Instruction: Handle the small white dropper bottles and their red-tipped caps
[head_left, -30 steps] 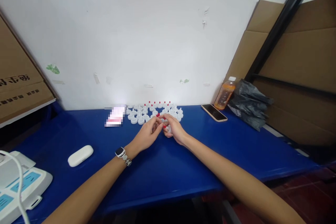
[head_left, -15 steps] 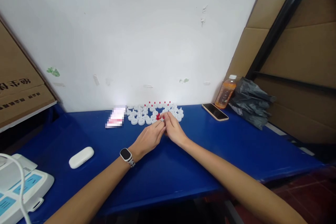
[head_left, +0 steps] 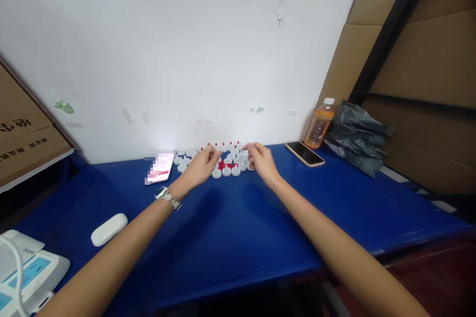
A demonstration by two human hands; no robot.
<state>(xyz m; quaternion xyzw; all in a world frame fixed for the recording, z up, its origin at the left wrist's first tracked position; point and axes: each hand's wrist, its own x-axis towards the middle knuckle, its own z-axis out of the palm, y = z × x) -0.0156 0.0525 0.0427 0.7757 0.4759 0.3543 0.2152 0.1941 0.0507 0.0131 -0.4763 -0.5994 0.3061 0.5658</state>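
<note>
Now at far edge of blue table (head_left: 230, 237), by the wall: cluster of white caps (head_left: 223, 161), small red pieces (head_left: 224, 165) loose in the middle. Left hand (head_left: 201, 166) on cluster's left side, fingers curled down onto caps; pinching anything or not, cannot tell. Right hand (head_left: 262, 161) on cluster's right side, fingertips bent onto caps, grip unclear too. Hands apart. Phone (head_left: 305, 153) and orange bottle (head_left: 319, 130) right; white case (head_left: 109, 228) near left.

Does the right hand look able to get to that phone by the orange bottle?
Probably yes: the right hand hovers over the white caps, and only bare blue table lies between it and the phone.
</note>
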